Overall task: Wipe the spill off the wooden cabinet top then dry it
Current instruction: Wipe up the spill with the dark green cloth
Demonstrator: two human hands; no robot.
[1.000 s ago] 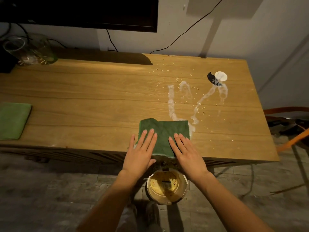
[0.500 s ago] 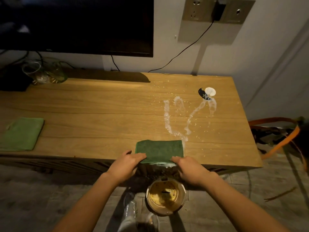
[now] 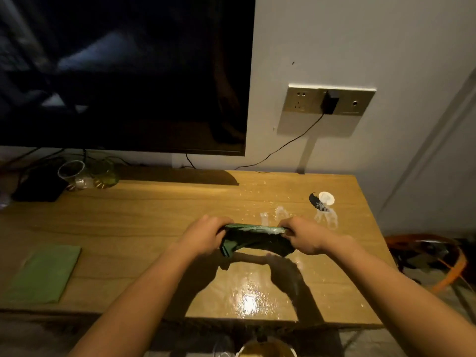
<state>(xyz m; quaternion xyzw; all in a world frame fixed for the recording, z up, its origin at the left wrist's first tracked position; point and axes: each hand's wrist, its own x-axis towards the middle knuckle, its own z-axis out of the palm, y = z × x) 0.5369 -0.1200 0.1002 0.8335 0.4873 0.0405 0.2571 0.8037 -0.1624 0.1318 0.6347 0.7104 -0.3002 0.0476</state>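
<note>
A dark green cloth [image 3: 255, 240] hangs folded in the air above the wooden cabinet top [image 3: 144, 228], stretched between both hands. My left hand [image 3: 204, 237] grips its left end and my right hand [image 3: 302, 235] grips its right end; white foam sits along its upper edge. Behind the hands, whitish spill streaks [image 3: 325, 217] and scattered grains remain near a small tipped white cup with a dark piece [image 3: 322, 199]. A wet shiny patch [image 3: 252, 297] lies on the wood near the front edge, below the cloth.
A second, lighter green cloth [image 3: 42, 274] lies flat at the front left. Two glass vessels [image 3: 87, 175] and a black box [image 3: 38, 188] stand at the back left under a wall-mounted TV [image 3: 123, 73]. A round container [image 3: 266, 350] sits on the floor below the front edge.
Both hands dragged the cloth to the front edge, then lifted it off the wood and hold it up. The streaks near the front are gone, leaving a wet sheen.
</note>
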